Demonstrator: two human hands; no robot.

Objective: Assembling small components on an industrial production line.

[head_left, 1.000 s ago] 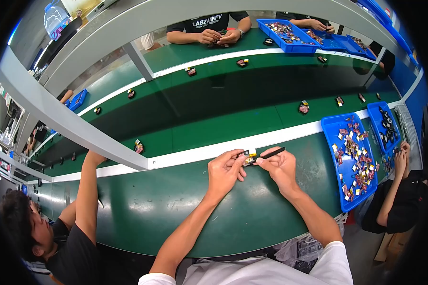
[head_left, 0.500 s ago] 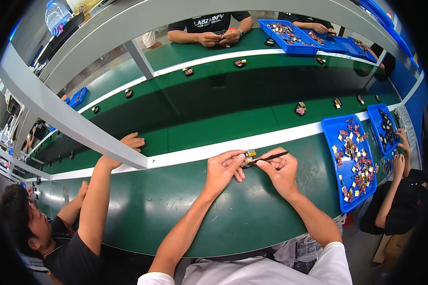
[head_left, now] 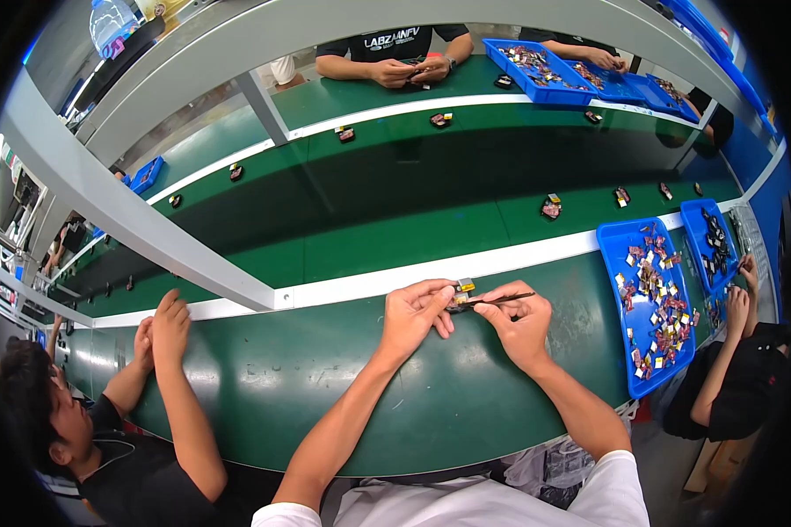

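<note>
Over the green bench, my left hand (head_left: 411, 314) is closed on a small electronic assembly (head_left: 465, 285) with a silver and yellow block at its top. Fingers cover much of this piece, so its lower part is hard to make out. My right hand (head_left: 525, 332) pinches slim black tweezers (head_left: 510, 298), held nearly level. Their tip points left and reaches the assembly beside my left fingertips; whether it grips anything is too small to tell.
To my right stands a blue tray (head_left: 631, 351) of small wired parts, with another blue tray (head_left: 690, 215) of black pieces beyond. A green conveyor belt (head_left: 395, 224) carries spaced assemblies past a white rail (head_left: 351, 285). A grey frame post (head_left: 163, 233) rises at left. Co-workers sit around.
The co-worker's arm at left has drawn back from the belt toward their other hand. Pieces on the belt have shifted slightly left. In my right hand the tweezers lie a little flatter.
</note>
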